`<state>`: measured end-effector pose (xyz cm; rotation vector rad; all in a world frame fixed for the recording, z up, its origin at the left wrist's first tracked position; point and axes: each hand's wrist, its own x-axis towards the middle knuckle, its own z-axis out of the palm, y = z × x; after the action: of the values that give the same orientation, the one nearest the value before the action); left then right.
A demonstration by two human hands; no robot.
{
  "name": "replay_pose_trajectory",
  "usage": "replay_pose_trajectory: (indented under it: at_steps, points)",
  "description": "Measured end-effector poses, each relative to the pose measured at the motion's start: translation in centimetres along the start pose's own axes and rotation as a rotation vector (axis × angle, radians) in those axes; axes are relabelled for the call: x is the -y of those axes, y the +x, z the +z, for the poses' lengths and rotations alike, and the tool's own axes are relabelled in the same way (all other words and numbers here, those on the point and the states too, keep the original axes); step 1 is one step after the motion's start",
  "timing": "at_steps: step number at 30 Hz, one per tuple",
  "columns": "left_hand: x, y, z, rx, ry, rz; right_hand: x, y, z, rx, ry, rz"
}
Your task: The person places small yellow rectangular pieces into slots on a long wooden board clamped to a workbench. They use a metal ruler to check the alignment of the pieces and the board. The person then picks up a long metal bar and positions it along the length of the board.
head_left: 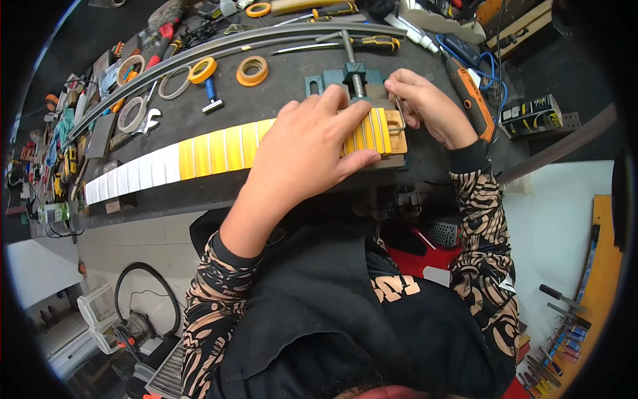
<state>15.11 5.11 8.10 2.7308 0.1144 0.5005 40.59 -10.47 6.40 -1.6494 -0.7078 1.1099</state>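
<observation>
Left hand (309,136) lies palm-down across a long tapered instrument neck with yellow and white taped strips between metal frets (199,156); clamped or just pressing, can't tell. Right hand (425,103) has fingertips pinched together on a thin bent grey metal rod (402,121) at the neck's right end. Neck sits over a green metal vise (357,68) on a dark workbench (239,110). Risk: rod could slip and gouge the end if twisted off-angle; neck could swivel if left palm lifts. Count: one neck, one rod, one vise, two hands.
</observation>
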Motion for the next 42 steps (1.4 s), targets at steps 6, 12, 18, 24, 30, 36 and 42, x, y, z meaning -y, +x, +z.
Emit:
replay_pose_trajectory:
  at_steps: [6,12,18,24,30,36,42]
  points:
    - [0.4,-0.5,0.1,-0.021,0.001,0.011,3.5,4.2,-0.6,-0.293,-0.422,-0.426]
    - [-1.4,-2.4,0.3,-0.295,0.025,0.202,7.1,18.1,4.0,-0.270,-1.190,-0.971]
    - [0.3,-9.5,-4.4,-0.219,0.122,0.230,9.5,21.2,6.4,-0.045,-1.370,-0.884]
    - [9.9,-13.1,-15.9,-0.405,0.275,-0.047,15.2,15.5,5.0,-0.349,-1.228,-0.909]
    - [16.1,-10.7,-23.5,-0.555,0.637,-0.025,13.5,3.6,5.3,-0.437,-1.056,-1.074]
    - [14.8,-12.3,-20.2,-0.027,0.148,-0.335,6.3,-4.3,8.8,-0.672,-0.949,-0.924]
    - [13.0,-16.3,-16.0,-0.276,0.336,-0.092,-0.8,-6.4,10.2,-0.719,-0.994,-0.919]
